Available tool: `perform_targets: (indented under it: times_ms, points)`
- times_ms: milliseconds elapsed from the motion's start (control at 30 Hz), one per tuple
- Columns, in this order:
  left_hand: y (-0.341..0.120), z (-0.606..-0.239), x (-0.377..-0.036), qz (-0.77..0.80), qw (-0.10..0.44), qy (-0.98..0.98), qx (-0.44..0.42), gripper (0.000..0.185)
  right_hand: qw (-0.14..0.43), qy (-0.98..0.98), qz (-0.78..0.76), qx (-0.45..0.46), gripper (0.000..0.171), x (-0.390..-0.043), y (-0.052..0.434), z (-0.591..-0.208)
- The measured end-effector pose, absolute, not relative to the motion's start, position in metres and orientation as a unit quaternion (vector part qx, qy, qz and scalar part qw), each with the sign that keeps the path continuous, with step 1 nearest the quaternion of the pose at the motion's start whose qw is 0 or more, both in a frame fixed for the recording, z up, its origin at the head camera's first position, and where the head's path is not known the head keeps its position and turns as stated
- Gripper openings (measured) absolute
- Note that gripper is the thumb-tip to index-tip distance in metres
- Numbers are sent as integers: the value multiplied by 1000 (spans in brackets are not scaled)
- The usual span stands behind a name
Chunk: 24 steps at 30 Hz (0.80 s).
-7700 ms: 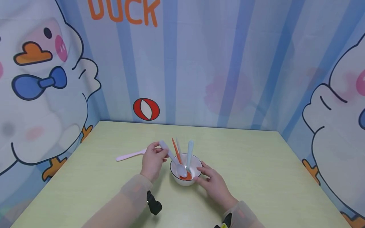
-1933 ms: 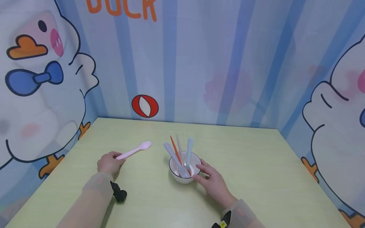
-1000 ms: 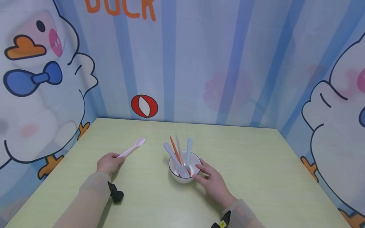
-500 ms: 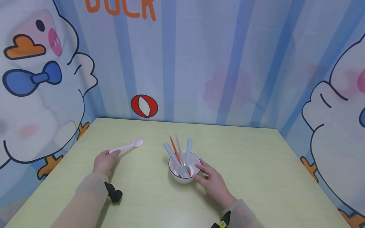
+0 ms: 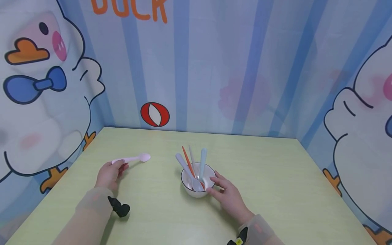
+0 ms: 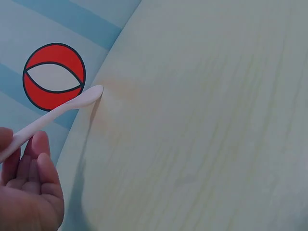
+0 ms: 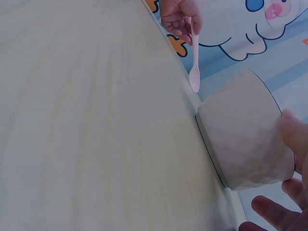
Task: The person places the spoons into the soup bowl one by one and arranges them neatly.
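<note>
Head view: left hand [image 5: 108, 172] pinching pink spoon [image 5: 131, 158], drawn farther left, spoon flatter; right hand [image 5: 228, 195] unmoved, relaxed against bowl [image 5: 196, 192].

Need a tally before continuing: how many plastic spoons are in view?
5. Four stand in the white round bowl: lavender, orange, grey, light-blue. The left hand holds the pink plastic spoon.

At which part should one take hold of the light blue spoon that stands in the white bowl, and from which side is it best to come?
Pinch the light blue spoon at its handle end, coming from above and behind. Its head sits inside the white bowl, the handle leans up past the far rim, and the right hand covers the near right side.
</note>
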<state>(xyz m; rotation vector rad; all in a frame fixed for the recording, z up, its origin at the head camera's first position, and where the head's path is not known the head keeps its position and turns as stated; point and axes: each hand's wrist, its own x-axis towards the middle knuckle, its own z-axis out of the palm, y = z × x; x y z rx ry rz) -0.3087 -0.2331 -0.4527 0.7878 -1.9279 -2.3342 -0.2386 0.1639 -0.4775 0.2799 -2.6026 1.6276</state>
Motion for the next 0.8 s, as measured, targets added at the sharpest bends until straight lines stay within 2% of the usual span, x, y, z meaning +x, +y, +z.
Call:
perform_targets:
  times_ms: [133, 367, 800]
  points:
    - [-231, -445, -304, -786, -14, -568, 245, 49, 29, -844, 527, 90, 48, -239, 164, -478]
    - [-226, -439, -299, -828, -24, -502, 248, 27, 28, -843, 531, 86, 47, -239, 164, -479]
    - [-217, -438, -295, -851, -13, -480, 212, 25, 30, -844, 529, 88, 45, -238, 164, -478]
